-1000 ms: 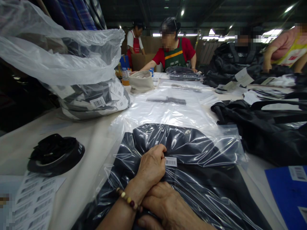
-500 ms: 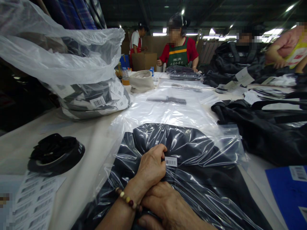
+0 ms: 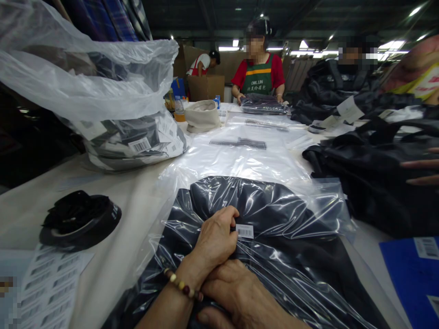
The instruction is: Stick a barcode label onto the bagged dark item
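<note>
A black bag (image 3: 288,269) lies flat in front of me inside a clear plastic bag (image 3: 325,212). My left hand (image 3: 217,233), with a beaded bracelet (image 3: 180,283) on its wrist, rests on the plastic with its fingers curled closed. Its thumb side is right beside a white barcode label (image 3: 244,231); whatever those fingers pinch is hidden. Crossing below it, my right hand (image 3: 235,290) lies against the left wrist, low on the packed bag. Most of the right fingers are out of sight under the left forearm.
Clear plastic bags (image 3: 236,157) are stacked ahead. A translucent sack (image 3: 137,100) of labels stands left, near a black tape roll (image 3: 82,221) and barcode sheets (image 3: 51,283). Black bags (image 3: 370,178) and a blue folder (image 3: 398,269) lie right. A co-worker (image 3: 259,77) stands opposite.
My hands and the packed bag stay in place. The co-worker opposite now has both hands at a packed bag. At right, another person's fingers appear and the black bags have shifted.
</note>
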A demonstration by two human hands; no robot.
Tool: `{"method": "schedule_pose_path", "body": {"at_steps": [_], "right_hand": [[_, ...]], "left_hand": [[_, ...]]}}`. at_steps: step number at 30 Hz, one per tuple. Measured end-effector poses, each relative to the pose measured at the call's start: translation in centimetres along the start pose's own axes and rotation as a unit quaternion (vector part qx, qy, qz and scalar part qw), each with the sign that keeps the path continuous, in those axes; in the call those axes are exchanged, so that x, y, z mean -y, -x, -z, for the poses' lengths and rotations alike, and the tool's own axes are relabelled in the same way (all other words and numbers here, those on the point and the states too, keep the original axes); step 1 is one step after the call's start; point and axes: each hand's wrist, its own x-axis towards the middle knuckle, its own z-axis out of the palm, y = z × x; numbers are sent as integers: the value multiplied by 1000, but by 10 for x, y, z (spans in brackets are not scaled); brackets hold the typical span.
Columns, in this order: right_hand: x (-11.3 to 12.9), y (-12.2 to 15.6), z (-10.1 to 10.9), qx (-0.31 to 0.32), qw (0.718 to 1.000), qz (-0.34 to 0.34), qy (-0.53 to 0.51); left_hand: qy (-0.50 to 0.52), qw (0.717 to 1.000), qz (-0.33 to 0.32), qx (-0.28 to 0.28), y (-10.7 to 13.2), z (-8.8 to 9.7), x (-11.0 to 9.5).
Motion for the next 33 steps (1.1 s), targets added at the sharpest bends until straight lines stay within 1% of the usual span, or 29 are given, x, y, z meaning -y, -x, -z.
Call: {"method": "schedule_pose_path", "body": {"at_steps": [3, 10, 16, 20, 23, 26, 29, 31, 33], "right_hand": [[0, 1, 0, 9, 1000, -6, 8], [0, 1, 0, -3, 1000, -5, -19], [1, -1, 1, 10, 999, -26, -24], [2, 0, 1, 9, 999, -25, -17], [-2, 1, -5, -7, 1000, -10, -8], [-13, 1, -17, -25, 1000, -9, 10], [-24, -1, -28, -6, 999, -23, 27], [-26, -2, -27, 11, 999, -24, 34], [-22, 0, -20, 13, 999, -12, 38]], "left_hand": [[4, 1000, 0, 2, 0, 0, 1], [3, 1000, 2, 5, 0, 2, -2], [2, 1000, 2, -5, -1, 1, 0], [4, 1000, 0, -9, -2, 1, -1], [7, 1000, -1, -6, -1, 1, -2], [18, 1000, 12, 8, 0, 1, -2], [34, 999, 29, 15, 0, 1, -1], [43, 998, 40, 17, -1, 1, 0], [46, 997, 51, 18, -2, 0, 1]]}}
